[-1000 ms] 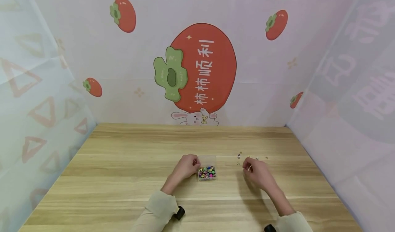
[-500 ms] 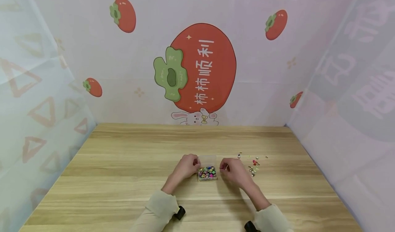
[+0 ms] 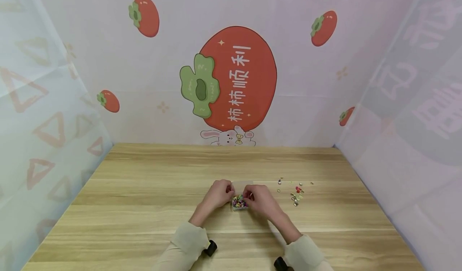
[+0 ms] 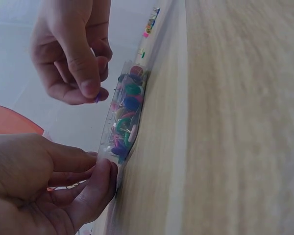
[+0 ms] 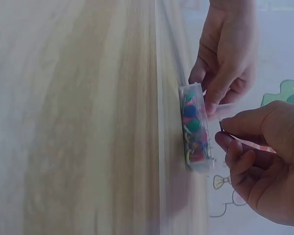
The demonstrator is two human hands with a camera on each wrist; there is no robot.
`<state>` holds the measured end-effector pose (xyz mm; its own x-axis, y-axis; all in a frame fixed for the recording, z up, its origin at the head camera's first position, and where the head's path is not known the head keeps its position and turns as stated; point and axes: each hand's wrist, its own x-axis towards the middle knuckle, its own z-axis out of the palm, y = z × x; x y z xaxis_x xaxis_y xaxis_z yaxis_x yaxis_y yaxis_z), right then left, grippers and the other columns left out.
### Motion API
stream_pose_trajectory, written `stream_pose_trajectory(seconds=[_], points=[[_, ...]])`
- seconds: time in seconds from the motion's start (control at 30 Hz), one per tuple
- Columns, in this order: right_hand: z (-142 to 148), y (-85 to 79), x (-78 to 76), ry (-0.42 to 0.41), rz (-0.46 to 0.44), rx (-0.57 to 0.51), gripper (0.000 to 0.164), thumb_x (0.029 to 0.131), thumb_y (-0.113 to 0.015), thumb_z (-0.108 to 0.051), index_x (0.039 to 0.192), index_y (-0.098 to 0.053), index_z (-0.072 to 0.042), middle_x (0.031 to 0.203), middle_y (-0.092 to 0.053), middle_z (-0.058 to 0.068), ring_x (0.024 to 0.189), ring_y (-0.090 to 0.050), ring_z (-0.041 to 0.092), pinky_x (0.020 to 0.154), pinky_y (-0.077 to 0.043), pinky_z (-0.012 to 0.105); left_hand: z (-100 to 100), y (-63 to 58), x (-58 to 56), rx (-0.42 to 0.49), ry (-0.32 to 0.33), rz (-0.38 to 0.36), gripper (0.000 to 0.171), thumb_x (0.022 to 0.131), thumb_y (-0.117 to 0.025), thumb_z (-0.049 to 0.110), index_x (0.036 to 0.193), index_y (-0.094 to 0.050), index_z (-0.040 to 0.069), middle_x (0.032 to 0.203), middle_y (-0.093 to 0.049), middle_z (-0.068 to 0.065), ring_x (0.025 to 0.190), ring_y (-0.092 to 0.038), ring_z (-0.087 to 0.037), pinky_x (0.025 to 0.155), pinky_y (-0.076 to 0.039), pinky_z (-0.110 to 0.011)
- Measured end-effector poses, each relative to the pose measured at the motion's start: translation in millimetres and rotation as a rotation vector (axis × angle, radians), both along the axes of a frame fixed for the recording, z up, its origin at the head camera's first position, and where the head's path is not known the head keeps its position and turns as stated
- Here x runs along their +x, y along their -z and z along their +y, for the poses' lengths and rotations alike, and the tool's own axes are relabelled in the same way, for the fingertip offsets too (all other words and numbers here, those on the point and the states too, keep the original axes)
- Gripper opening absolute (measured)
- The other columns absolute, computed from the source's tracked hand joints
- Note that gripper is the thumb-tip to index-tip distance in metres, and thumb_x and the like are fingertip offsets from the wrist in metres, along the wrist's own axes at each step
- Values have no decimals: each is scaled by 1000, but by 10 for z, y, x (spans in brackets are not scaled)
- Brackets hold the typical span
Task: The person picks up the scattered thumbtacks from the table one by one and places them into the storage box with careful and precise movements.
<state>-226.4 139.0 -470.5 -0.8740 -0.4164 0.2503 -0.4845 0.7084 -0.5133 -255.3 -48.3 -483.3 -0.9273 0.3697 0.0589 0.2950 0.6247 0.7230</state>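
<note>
A small clear plastic box (image 3: pixel 236 207) on the table holds many-coloured thumbtacks (image 4: pixel 131 103), its clear lid (image 3: pixel 242 185) standing open at the back. My left hand (image 3: pixel 218 194) pinches the box's left side between thumb and fingers. Over the right part of the box is my right hand (image 3: pixel 260 199), its thumb and forefinger pinching a small dark purple thumbtack (image 5: pixel 221 126), most of which the fingertips hide. In the left wrist view the right fingertips hover just above the open box.
Several loose thumbtacks (image 3: pixel 298 190) lie scattered on the wooden table (image 3: pixel 151 174) to the right of the box. A white backdrop (image 3: pixel 296 118) with printed red fruit rises along the table's back edge, and pale cloth walls (image 3: pixel 415 174) flank both sides.
My right hand has moved left from the scattered thumbtacks to over the box, uncovering more loose tacks on the right. My left hand has stayed at the box.
</note>
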Motion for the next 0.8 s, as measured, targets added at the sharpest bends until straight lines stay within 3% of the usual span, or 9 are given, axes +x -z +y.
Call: stream_pose_trajectory(seconds=[0.4,0.6,0.8], points=[[-70,-53,36,-5,-53,11,8,85,-74,-5,84,-70,-11,79,-69,-2,67,-56,3,61,-47,20,1,11,-1,8,10,12,11,91,-65,2,80,-65,4,68,-59,0,58,-48,-9,53,-39,-20],[127,-64,91,28,-39,0,7,86,-72,-2,86,-71,-9,81,-69,-3,69,-57,4,61,-47,20,-6,14,17,16,8,30,11,90,-64,1,79,-64,4,66,-57,2,57,-47,-8,52,-39,-21],[429,-24,132,103,-41,5,9,84,-72,0,88,-70,-8,81,-68,-2,70,-56,4,62,-47,20,0,26,-1,23,10,-14,12,93,-62,3,81,-66,4,67,-59,1,57,-49,-9,52,-39,-20]])
